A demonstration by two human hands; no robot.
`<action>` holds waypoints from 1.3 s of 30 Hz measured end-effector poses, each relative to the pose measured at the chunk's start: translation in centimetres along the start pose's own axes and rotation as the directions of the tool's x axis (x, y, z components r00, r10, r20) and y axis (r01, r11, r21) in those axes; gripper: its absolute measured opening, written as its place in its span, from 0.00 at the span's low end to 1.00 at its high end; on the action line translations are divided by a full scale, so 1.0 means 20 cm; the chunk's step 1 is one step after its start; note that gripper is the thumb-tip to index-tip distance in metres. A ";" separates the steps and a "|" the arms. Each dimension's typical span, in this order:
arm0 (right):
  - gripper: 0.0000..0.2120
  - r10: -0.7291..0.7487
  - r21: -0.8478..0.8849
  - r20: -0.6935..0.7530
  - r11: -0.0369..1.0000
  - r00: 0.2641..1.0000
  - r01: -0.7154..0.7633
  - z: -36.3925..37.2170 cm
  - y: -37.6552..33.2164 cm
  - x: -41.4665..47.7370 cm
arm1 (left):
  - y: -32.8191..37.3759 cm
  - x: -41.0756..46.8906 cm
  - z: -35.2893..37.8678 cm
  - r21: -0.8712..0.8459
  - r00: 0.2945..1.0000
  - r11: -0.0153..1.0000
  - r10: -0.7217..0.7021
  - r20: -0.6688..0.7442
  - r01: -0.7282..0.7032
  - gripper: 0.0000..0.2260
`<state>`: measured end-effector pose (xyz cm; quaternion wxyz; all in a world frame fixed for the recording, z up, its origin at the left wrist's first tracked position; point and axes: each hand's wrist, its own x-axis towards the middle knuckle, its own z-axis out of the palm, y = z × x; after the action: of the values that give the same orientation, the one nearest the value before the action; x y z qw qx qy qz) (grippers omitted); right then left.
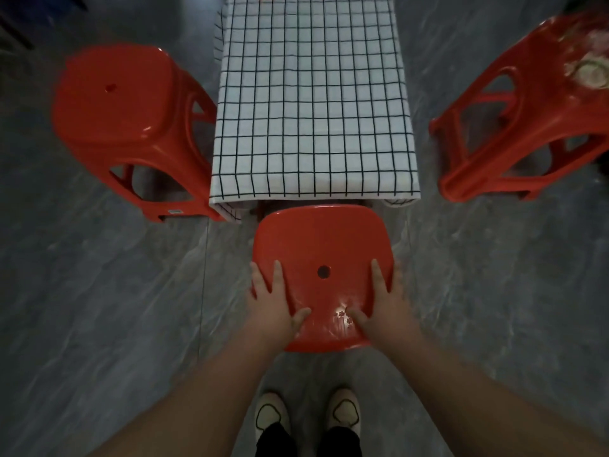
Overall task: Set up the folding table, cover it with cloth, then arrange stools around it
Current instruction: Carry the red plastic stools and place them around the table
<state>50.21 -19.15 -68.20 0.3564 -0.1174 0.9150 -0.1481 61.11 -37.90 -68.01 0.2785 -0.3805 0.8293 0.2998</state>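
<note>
At the 6 o'clock end of a worktop hidden under a checked cloth point(313, 94), a person presses both hands flat on the seat of a red near stool point(323, 239). Its far rim sits just beside the cloth's hanging hem. The likely hazard from here is a push carried too far: the seat or legs could catch that hem and drag the cloth askew, or knock the folding frame beneath. The glossy plastic could also let flat palms skid, since nothing is gripped. The left hand point(272, 303) lies at the seat's 8 o'clock and the right hand point(384, 301) at its 4 o'clock. The fingers of both are straight and spread, the thumbs point inward, and the centre hole lies between them. The seat's far half stretches ahead of the fingertips toward 12 o'clock. A left stool point(118, 103) stands at the worktop's 9 o'clock and a right stool point(514, 120) at 3 o'clock, both on the grey floor point(99, 308). The arranging looks nearly complete.
</note>
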 end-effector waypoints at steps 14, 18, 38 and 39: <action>0.52 0.021 0.032 -0.028 0.999 0.999 -0.020 0.21 0.09 -0.26 | -0.18 -0.20 0.16 0.056 0.998 0.997 0.050 -0.040 -0.048 0.51; 0.52 0.048 0.048 -0.043 0.998 0.998 -0.046 0.35 0.17 -0.45 | -0.29 -0.34 0.27 0.090 0.997 0.994 0.071 -0.022 -0.069 0.51; 0.53 0.062 -0.014 0.012 0.998 0.998 -0.062 0.72 0.52 -1.08 | -0.58 -0.96 0.75 0.038 0.999 0.998 0.054 -0.001 -0.054 0.51; 0.53 0.065 -0.009 0.016 0.998 0.998 -0.065 0.73 0.53 -1.11 | -0.59 -0.98 0.77 0.038 0.999 0.998 0.048 0.001 -0.048 0.51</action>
<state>75.03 -5.00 -68.58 0.3680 -0.0905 0.9160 -0.1316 85.02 -24.23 -68.07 0.2784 -0.3550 0.8438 0.2905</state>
